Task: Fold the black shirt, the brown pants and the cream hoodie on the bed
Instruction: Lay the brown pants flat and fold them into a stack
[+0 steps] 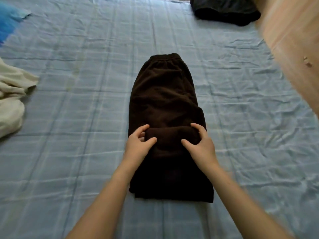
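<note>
The brown pants lie lengthwise in the middle of the bed, folded into a long narrow strip with the waistband at the far end. A doubled-over fold of the legs lies across the near half. My left hand grips the left end of that fold, thumb on top and fingers curled behind it. My right hand grips its right end the same way. The cream hoodie lies crumpled at the left edge. At the far right lies the black shirt, bunched up.
The bed is covered by a light blue checked sheet, wrinkled on the right. A bright blue cloth lies at the far left corner. A pale pink wall or surface borders the bed on the right.
</note>
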Tool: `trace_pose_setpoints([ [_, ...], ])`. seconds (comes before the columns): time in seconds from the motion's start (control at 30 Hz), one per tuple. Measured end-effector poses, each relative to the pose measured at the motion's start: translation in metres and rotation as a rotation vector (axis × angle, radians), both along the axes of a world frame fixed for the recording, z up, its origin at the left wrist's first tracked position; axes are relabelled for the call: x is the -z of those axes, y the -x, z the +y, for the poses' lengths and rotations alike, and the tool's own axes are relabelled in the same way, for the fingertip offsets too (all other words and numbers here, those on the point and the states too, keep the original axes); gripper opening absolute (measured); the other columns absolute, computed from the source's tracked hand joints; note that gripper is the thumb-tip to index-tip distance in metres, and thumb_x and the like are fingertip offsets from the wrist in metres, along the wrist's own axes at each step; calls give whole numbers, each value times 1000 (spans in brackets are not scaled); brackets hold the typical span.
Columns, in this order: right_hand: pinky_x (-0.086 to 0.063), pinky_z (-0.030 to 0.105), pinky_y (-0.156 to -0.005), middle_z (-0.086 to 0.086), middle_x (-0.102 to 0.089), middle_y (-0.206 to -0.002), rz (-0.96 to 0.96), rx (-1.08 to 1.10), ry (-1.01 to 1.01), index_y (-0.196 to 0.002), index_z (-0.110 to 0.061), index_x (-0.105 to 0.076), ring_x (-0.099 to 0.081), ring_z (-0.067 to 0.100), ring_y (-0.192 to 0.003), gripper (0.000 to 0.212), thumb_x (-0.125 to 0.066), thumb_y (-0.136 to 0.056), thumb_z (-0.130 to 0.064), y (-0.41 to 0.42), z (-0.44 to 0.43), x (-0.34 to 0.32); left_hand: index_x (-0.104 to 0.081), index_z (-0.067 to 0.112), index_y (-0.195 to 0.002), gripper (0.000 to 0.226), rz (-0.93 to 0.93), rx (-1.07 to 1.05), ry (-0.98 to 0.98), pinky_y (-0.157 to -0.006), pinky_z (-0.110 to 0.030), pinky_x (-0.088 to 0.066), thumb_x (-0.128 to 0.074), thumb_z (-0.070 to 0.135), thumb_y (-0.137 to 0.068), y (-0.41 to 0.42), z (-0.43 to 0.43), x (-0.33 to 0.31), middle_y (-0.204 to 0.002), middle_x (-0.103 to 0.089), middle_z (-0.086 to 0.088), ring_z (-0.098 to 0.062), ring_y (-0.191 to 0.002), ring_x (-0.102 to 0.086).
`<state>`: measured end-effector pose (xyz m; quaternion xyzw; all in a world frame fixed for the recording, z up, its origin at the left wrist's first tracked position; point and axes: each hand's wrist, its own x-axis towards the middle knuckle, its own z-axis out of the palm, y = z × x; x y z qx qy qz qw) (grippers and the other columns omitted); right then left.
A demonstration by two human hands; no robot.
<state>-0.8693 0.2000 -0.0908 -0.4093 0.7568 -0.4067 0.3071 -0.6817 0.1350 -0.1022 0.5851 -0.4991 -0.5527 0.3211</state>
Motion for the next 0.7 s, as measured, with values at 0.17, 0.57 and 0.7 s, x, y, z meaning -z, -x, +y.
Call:
trace_pose_setpoints([
  [0.17, -39, 3, -86, -10, -59, -119, 137, -35, -17, -138, -30, -48, -58, 8, -110, 62, -75, -83, -25, 9, -6, 29, -61, 30, -126, 51, -30, -11, 5, -67, -5, -48, -77, 14, -80, 3, -9, 29, -103, -61, 8, 2, -84, -64],
  [0.57, -55, 31, -86, 4, -60, -118, -335, 297, 249, -113, -20, -58, -68, 17, -104, 28, -50, -91, -36, 26, -52, -31, -59, 13, -116, 22, 285, -298, -82, -68, -28, -59, -50, 21, -98, 6, -59, -24, -111, -60, -8, -19, -79, -73],
  [0.7, -18, 35, -120, -4, -30, -159, 526, -194, 29, -150, -30, -36, -22, 16, -148, 54, -31, -98, -45, 7, -51, 17, -46, 24, -143, 45, -601, 228, 579, -108, -43, -37, -39, 34, -99, 19, -46, 15, -143, -45, -5, -23, -130, -45],
])
